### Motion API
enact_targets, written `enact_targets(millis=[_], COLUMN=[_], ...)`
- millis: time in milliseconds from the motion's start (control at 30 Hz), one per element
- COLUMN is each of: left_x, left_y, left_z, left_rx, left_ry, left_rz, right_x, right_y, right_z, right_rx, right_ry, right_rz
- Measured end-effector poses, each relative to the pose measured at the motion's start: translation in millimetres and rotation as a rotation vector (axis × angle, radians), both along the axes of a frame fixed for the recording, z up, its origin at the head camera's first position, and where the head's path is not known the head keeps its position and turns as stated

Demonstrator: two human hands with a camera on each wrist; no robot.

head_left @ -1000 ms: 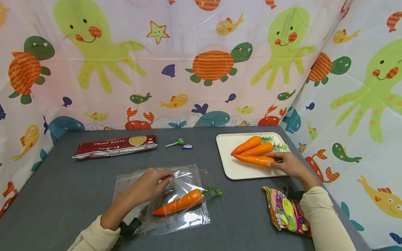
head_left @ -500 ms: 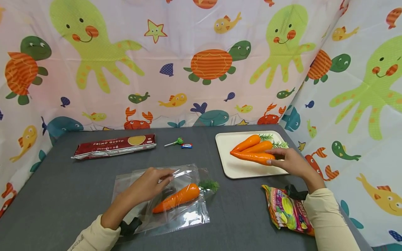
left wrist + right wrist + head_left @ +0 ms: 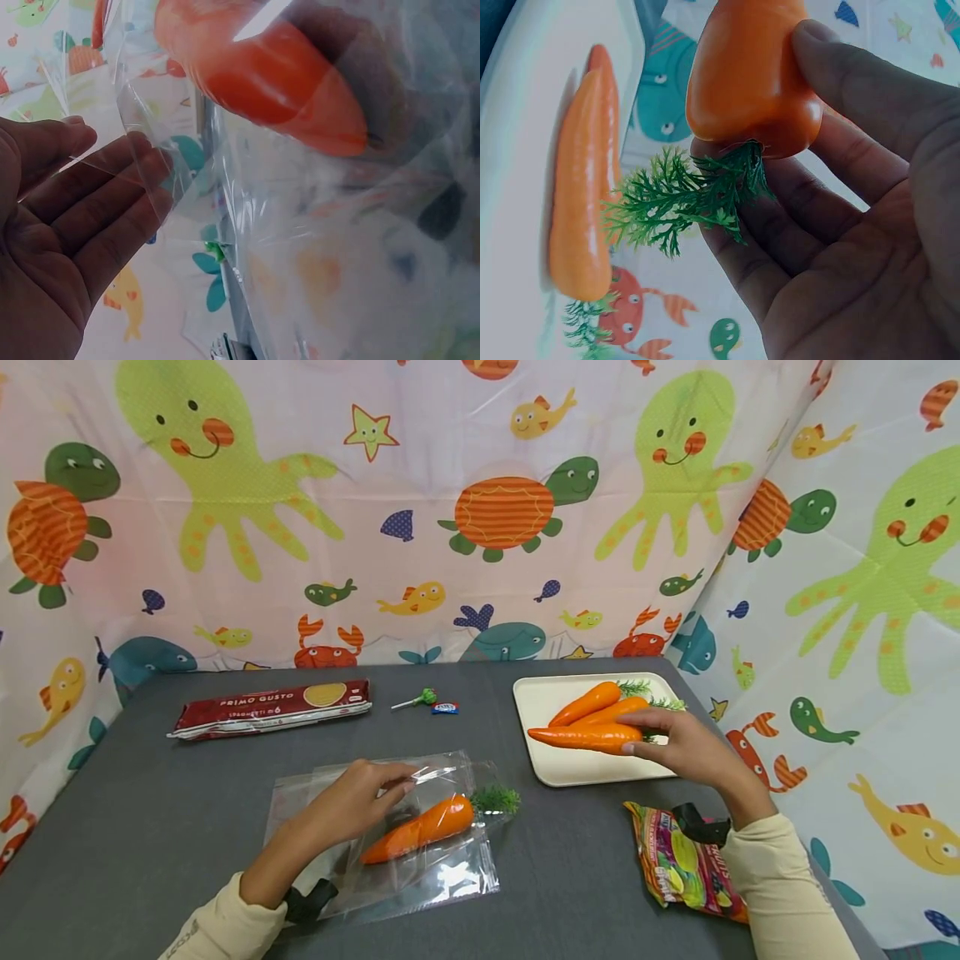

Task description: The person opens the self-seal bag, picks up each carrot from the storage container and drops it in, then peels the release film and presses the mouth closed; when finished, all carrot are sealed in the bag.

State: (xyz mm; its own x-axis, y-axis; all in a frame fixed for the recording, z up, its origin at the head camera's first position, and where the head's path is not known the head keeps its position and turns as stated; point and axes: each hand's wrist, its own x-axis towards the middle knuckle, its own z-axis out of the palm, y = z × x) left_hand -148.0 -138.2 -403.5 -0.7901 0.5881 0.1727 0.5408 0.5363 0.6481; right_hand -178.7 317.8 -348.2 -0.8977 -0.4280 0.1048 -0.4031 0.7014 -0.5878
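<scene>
My right hand grips an orange carrot by its thick, leafy end, over the cream tray. The right wrist view has the thumb on one side of the held carrot and fingers on the other, green fronds hanging by the palm. Two more carrots lie on the tray. My left hand pinches the upper part of a clear plastic bag; film crosses its fingers in the left wrist view. Another carrot lies within the bag's film, its leaves at the right edge.
A dark red spaghetti packet lies at the back left. Beside it are a green lollipop and a small blue-and-red wrapped candy. A colourful candy bag lies under my right forearm. A patterned curtain stands behind the table.
My right hand has lifted the front carrot and drawn it left across the tray. My left hand stays at the bag; the carrot there has shifted slightly left and its leaves have turned.
</scene>
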Motion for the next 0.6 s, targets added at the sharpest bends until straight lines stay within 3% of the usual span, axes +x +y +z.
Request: enact_targets(millis=[133,367,600], left_x=[0.0,1.4,1.2], left_y=[1.1,3.9,4.0], left_z=[1.3,-0.6,-1.2], left_rx=[0.002,-0.016,-0.008], left_ry=[0.004,-0.003,0.009], left_rz=[-0.005,-0.016,-0.005], right_x=[1.6,2.7,10.3], right_y=[-8.7,-21.7,-33.5], right_z=[2.2,-10.7,-6.0], right_rx=[-0.002,0.024,0.031], right_ry=[-0.008,-0.007,-0.009], right_rz=[0.022,0.086,0.109])
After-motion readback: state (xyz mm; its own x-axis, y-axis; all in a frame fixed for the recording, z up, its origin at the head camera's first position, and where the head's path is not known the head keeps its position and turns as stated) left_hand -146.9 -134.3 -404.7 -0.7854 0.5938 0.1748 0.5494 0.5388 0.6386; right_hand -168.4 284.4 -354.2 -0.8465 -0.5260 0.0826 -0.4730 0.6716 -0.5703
